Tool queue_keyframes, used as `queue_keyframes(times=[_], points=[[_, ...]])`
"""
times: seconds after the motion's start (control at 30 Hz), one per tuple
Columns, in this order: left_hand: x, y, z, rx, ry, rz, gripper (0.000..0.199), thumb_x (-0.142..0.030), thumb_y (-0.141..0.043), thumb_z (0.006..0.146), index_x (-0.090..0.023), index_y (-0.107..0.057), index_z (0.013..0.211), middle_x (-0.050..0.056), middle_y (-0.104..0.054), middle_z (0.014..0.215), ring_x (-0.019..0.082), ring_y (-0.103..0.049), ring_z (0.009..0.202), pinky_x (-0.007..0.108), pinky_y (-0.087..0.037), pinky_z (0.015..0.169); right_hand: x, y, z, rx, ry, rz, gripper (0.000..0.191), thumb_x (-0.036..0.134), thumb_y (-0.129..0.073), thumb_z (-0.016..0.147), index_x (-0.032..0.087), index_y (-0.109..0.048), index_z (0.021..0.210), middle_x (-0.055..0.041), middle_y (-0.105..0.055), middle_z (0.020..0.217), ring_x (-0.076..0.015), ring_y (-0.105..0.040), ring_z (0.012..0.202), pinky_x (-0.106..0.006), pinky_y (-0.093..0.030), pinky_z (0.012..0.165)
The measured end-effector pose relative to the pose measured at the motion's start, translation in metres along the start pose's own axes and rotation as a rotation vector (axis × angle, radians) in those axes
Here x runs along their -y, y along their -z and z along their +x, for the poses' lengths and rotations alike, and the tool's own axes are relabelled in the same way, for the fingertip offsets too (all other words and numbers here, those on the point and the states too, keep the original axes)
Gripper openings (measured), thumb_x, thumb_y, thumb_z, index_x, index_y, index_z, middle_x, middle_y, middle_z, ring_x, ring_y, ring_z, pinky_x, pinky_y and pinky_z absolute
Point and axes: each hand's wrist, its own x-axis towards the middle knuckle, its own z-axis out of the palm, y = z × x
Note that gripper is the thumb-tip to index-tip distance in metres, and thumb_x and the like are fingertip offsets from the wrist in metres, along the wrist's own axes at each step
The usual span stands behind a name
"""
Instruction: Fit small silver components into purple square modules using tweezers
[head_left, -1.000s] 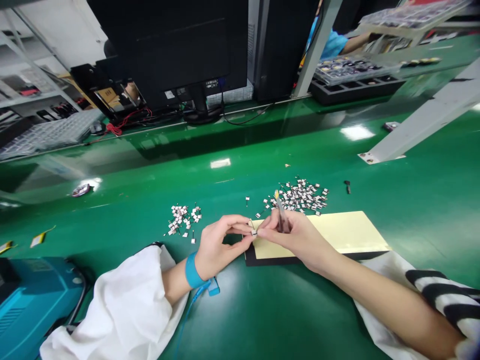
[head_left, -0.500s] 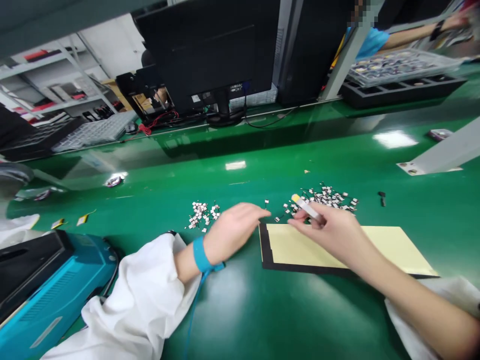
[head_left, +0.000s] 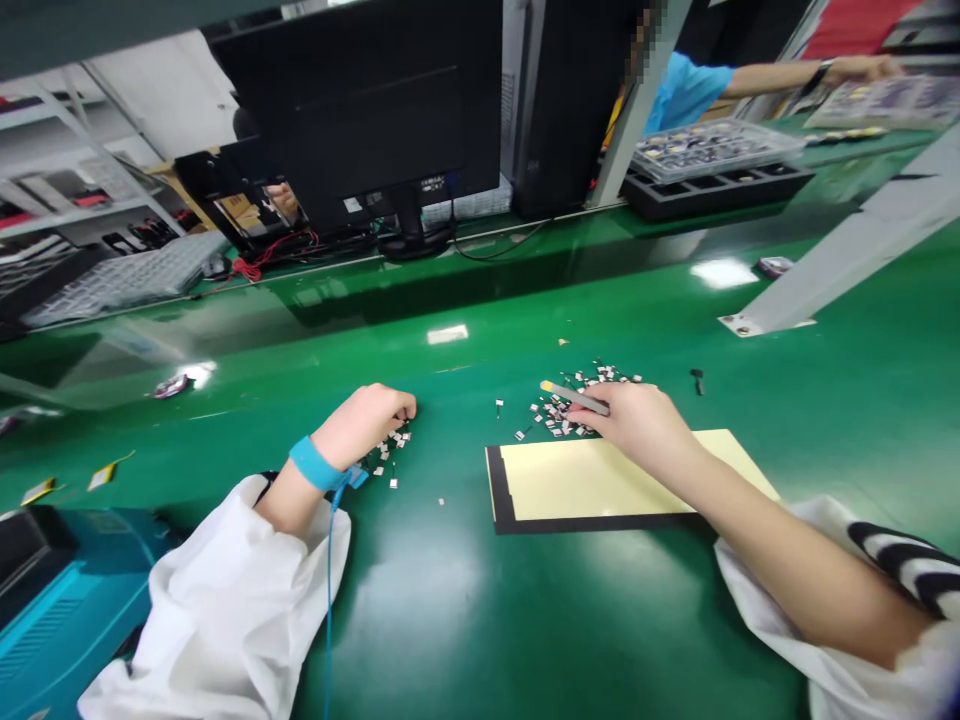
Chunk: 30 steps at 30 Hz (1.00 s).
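Toward twelve o'clock, a black monitor point(head_left: 352, 120) on its stand, just beside a black computer tower point(head_left: 566, 110). Toward one o'clock, a co-worker's arm point(head_left: 780, 80) in a blue sleeve, above a clear parts tray point(head_left: 709, 150) on a black foam holder point(head_left: 712, 195). Toward two o'clock, a pale grey beam point(head_left: 847, 240) angled over the green workbench point(head_left: 450, 600). Toward ten o'clock, a grey gridded tray point(head_left: 127, 280) and red wires point(head_left: 255, 265). Toward eight o'clock, a teal machine point(head_left: 67, 600).

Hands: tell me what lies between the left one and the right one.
In the head view, green bench lies between the left hand and the right hand, with a lone small part, a pile of small parts and the right hand's yellow-tipped tool.
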Motion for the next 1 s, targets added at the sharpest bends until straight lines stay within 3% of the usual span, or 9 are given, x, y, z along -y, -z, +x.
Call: queue_keyframes(times=[0.13, 0.23, 0.37, 0.47, 0.6, 0.73, 0.87, 1.0], points=[[-0.001, 0.004, 0.001, -0.034, 0.011, -0.033, 0.015, -0.004, -0.052, 0.070, -0.015, -0.060, 0.077, 0.001, -0.060, 0.071, 0.014, -0.056, 0.066, 0.021, -0.039, 0.058, 0.002, 0.001, -0.004, -0.185, 0.086, -0.003, 0.012, 0.028, -0.064, 0.074, 0.016, -0.063, 0.072, -0.0043, -0.058, 0.072, -0.0172, -0.053, 0.061, -0.024, -0.032, 0.051], [-0.005, 0.008, -0.001, -0.080, 0.006, -0.122, 0.019, -0.005, -0.050, 0.071, -0.015, -0.059, 0.085, 0.001, -0.059, 0.076, 0.011, -0.056, 0.068, 0.018, -0.042, 0.061, 0.013, -0.001, -0.015, -0.266, 0.236, 0.126, 0.008, 0.022, -0.062, 0.074, 0.015, -0.062, 0.073, -0.0033, -0.057, 0.069, -0.0158, -0.053, 0.062, -0.023, -0.036, 0.054], [-0.016, 0.010, -0.002, -0.155, -0.028, -0.304, 0.019, -0.008, -0.051, 0.073, -0.014, -0.061, 0.087, 0.002, -0.058, 0.078, 0.010, -0.057, 0.067, 0.018, -0.044, 0.063, 0.037, -0.013, -0.040, -0.015, 0.420, 0.278, 0.006, 0.012, -0.062, 0.073, 0.016, -0.061, 0.077, -0.0014, -0.059, 0.072, -0.0129, -0.056, 0.063, -0.021, -0.041, 0.055], [-0.022, 0.008, -0.002, -0.156, -0.048, -0.329, 0.014, -0.012, -0.054, 0.075, -0.014, -0.064, 0.085, 0.004, -0.060, 0.081, 0.012, -0.057, 0.071, 0.020, -0.045, 0.066, 0.050, -0.024, -0.057, 0.158, 0.450, 0.155, 0.016, 0.019, -0.065, 0.072, 0.014, -0.062, 0.087, -0.0044, -0.059, 0.081, -0.0159, -0.059, 0.064, -0.025, -0.045, 0.057], [-0.027, 0.002, 0.001, -0.168, -0.073, -0.373, 0.011, -0.017, -0.055, 0.076, -0.016, -0.066, 0.080, 0.004, -0.062, 0.081, 0.013, -0.058, 0.073, 0.022, -0.045, 0.066, 0.059, -0.031, -0.067, 0.215, 0.483, -0.074, 0.022, 0.009, -0.063, 0.071, 0.012, -0.061, 0.093, -0.0069, -0.059, 0.085, -0.0186, -0.060, 0.063, -0.028, -0.046, 0.055], [-0.031, -0.007, 0.005, -0.167, -0.067, -0.648, 0.011, -0.019, -0.056, 0.075, -0.015, -0.066, 0.079, 0.004, -0.063, 0.091, 0.013, -0.059, 0.079, 0.021, -0.047, 0.071, 0.063, -0.031, -0.070, 0.266, 0.488, -0.153, 0.030, -0.007, -0.057, 0.065, 0.011, -0.061, 0.089, -0.0079, -0.059, 0.085, -0.0192, -0.061, 0.065, -0.027, -0.046, 0.053], [-0.036, -0.014, 0.007, -0.082, 0.088, -1.020, 0.017, -0.024, -0.059, 0.072, -0.013, -0.065, 0.083, 0.005, -0.066, 0.086, 0.015, -0.061, 0.080, 0.023, -0.049, 0.077, 0.062, -0.032, -0.069, 0.271, 0.435, -0.079, 0.024, -0.003, -0.058, 0.068, 0.010, -0.059, 0.088, -0.0086, -0.059, 0.086, -0.0194, -0.061, 0.067, -0.027, -0.046, 0.055], [-0.040, -0.017, 0.008, -0.034, 0.172, -1.253, 0.024, -0.027, -0.065, 0.068, -0.010, -0.065, 0.085, 0.007, -0.067, 0.081, 0.015, -0.062, 0.079, 0.025, -0.049, 0.080, 0.058, -0.032, -0.064, 0.297, 0.320, 0.163, 0.015, 0.014, -0.062, 0.073, 0.013, -0.056, 0.087, -0.0054, -0.060, 0.084, -0.0178, -0.059, 0.068, -0.026, -0.043, 0.057]])
